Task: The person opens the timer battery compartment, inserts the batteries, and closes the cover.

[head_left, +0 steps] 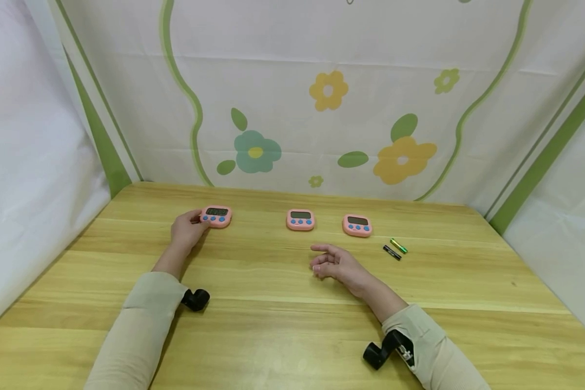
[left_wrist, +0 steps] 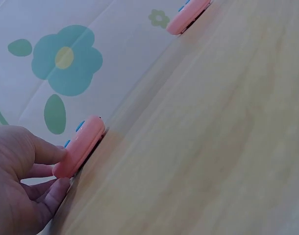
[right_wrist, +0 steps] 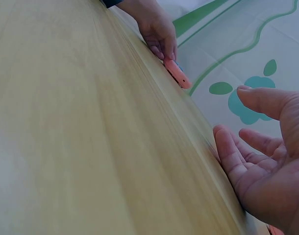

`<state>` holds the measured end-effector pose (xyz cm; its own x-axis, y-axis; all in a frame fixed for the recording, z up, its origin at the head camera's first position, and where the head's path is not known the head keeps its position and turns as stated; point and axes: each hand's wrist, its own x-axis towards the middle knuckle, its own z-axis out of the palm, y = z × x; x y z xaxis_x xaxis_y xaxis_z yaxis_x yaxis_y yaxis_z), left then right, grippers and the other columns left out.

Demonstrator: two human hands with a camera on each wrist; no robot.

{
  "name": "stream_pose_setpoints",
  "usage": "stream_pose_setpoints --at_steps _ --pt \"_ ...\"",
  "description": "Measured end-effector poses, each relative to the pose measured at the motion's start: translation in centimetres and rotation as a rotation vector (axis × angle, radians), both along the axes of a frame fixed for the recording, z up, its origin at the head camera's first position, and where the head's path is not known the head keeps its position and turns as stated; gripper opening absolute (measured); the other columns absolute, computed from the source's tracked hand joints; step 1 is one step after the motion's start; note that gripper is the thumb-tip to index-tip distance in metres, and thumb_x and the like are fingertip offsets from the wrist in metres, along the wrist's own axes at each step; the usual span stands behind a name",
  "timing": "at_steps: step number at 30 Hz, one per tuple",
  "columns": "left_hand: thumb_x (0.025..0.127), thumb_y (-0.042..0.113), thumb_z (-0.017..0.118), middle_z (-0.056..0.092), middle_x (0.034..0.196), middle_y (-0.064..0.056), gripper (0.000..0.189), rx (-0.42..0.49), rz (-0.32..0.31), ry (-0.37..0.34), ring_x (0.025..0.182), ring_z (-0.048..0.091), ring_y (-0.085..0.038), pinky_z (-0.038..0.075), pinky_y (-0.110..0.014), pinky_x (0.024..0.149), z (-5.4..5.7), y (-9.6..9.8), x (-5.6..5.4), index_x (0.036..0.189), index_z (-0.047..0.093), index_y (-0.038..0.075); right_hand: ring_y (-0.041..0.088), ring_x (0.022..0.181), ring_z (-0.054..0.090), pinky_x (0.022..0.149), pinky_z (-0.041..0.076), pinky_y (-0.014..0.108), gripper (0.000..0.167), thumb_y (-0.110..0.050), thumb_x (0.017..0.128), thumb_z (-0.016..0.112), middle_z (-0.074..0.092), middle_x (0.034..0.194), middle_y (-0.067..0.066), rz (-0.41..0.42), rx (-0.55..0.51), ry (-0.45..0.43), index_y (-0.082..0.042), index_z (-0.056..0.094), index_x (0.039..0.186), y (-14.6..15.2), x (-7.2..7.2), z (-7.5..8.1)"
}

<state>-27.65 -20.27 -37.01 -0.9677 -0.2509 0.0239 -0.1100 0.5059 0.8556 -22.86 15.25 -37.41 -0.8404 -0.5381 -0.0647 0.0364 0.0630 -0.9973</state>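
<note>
At the left of the table lies a pink digital timer (head_left: 216,216) with blue buttons and dark digits on its display. My left hand (head_left: 188,229) grips its left edge; in the left wrist view the thumb and fingers pinch the end of the timer (left_wrist: 81,148) close over the table. My right hand (head_left: 340,269) holds nothing, its fingers loosely bent above the table, in front of a second pink timer (head_left: 300,220) in the middle. A third pink timer (head_left: 357,225) lies to the right of that one. Both of these displays look blank.
Two small batteries, one green and gold (head_left: 398,246) and one black (head_left: 392,253), lie right of the third timer. A white cloth backdrop (head_left: 283,86) with printed flowers rises along the far edge of the wooden table (head_left: 263,325).
</note>
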Motion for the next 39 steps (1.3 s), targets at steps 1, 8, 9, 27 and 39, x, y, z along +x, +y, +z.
stream_pose_setpoints --at_steps 1,8,9,27,39 --pt "0.086 0.015 0.051 0.044 0.119 -0.023 0.047 0.000 -0.002 -0.002 0.109 0.039 -0.034 0.035 -0.041 0.090 0.0 0.0 0.0 0.126 0.038 -0.006 0.021 0.079 0.055 0.067 0.048 0.027 0.053 0.001 0.081 0.054 0.050 0.099 0.023 0.000 -0.001 -0.001 0.008 0.030 0.128 0.0 0.0 0.0" --pt "0.086 0.017 0.052 0.043 0.120 -0.023 0.050 0.012 -0.016 -0.007 0.110 0.039 -0.034 0.035 -0.042 0.090 0.0 -0.2 0.2 0.128 0.036 -0.005 0.021 0.080 0.055 0.068 0.048 0.027 0.053 0.000 0.081 0.055 0.050 0.099 0.022 -0.001 0.005 0.003 0.006 0.031 0.128 0.1 0.0 -0.1" --pt "0.086 0.018 0.052 0.042 0.121 -0.023 0.052 0.031 -0.018 -0.011 0.110 0.038 -0.034 0.035 -0.042 0.090 0.0 -0.3 0.2 0.129 0.035 -0.005 0.021 0.080 0.055 0.068 0.048 0.027 0.053 0.000 0.081 0.055 0.050 0.099 0.022 -0.002 0.005 0.003 0.006 0.031 0.128 0.0 0.0 -0.1" --pt "0.085 0.021 0.054 0.037 0.126 -0.021 0.060 0.255 -0.004 0.002 0.104 0.046 -0.033 0.040 -0.037 0.087 2.8 -0.8 1.1 0.134 0.026 0.000 0.021 0.079 0.054 0.068 0.048 0.027 0.051 0.001 0.082 0.054 0.048 0.101 0.027 0.000 0.004 0.002 0.007 0.032 0.127 0.0 0.1 0.2" --pt "0.081 0.023 0.061 0.044 0.122 -0.016 0.060 0.280 -0.168 0.137 0.108 0.043 -0.027 0.038 -0.037 0.089 4.5 4.1 0.2 0.130 0.035 0.002 0.021 0.080 0.054 0.069 0.048 0.029 0.051 0.002 0.081 0.054 0.050 0.098 0.022 -0.004 0.003 -0.002 0.008 0.032 0.127 0.0 0.1 0.2"
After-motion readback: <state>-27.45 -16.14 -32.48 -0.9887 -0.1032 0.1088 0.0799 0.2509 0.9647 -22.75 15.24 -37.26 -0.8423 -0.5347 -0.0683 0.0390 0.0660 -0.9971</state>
